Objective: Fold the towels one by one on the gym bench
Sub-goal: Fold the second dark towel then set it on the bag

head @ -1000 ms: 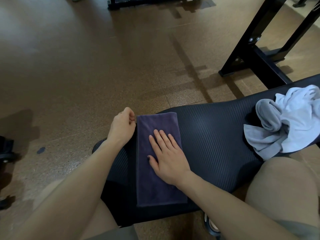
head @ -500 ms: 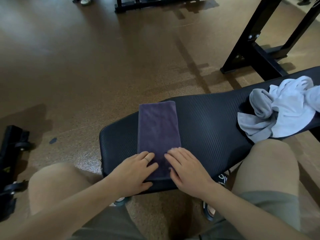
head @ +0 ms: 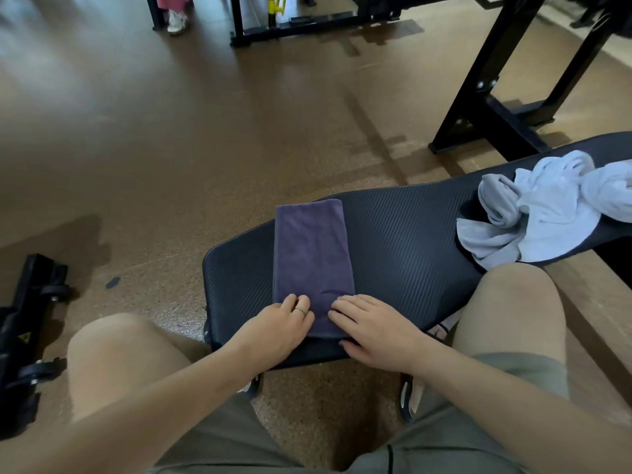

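A dark purple towel [head: 313,254], folded into a long strip, lies across the near end of the black gym bench [head: 403,248]. My left hand [head: 280,328] grips the strip's near left corner with bent fingers, a ring on one finger. On the near right corner, my right hand [head: 372,331] has its fingers on top and its thumb at the edge that hangs over the bench. A crumpled pile of light grey and white towels [head: 537,213] sits further right on the bench.
My bare knees flank the bench end. A black rack frame [head: 489,97] stands on the brown floor behind the bench. Black wheeled equipment [head: 24,323] sits low on the left. Another machine and a person's shoe [head: 176,23] are far back.
A second ago my left hand was at the towel's far left corner and my right palm pressed its middle. Both hands have since come to the near end and taken hold of its corners.
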The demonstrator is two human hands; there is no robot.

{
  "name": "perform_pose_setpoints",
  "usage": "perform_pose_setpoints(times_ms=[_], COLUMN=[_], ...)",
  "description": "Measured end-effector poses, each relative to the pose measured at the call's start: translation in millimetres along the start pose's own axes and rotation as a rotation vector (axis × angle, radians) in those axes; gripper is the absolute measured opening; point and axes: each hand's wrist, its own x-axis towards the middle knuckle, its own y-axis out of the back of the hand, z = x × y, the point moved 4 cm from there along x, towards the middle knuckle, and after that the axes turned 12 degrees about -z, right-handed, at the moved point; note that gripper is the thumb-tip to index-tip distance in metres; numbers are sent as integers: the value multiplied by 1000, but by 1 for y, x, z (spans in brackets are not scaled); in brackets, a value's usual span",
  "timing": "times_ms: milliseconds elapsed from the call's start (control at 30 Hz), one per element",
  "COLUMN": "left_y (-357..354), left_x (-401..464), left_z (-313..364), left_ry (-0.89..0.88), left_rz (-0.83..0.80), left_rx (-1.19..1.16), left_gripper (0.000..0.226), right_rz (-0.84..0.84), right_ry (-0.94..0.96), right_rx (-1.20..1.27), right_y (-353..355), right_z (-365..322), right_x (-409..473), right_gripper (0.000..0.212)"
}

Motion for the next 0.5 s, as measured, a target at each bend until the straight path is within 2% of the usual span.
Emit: perform_pose_setpoints(times_ms=[100, 233, 333, 400, 500], left_y=[1, 8, 10, 8, 8], left_x=[4, 0, -7, -6, -4], left_z=[0, -9, -12, -9, -7], left_ry=[16, -13, 6, 25, 85], left_rz=[-10, 10, 47, 23, 23], left_rx=[-12, -54, -139, -158, -187], left_gripper=[34, 41, 55, 58, 38], right_rz=[5, 18, 13, 30, 84], right_ry=[0, 14, 30, -18, -174], right_rx=[2, -75, -118, -44, 204], right_y=[5, 4, 6, 10, 22], right_z=[-4, -7, -5, 0, 8], right_x=[2, 10, 18, 21, 24], right_gripper=[45, 28, 18, 14, 15])
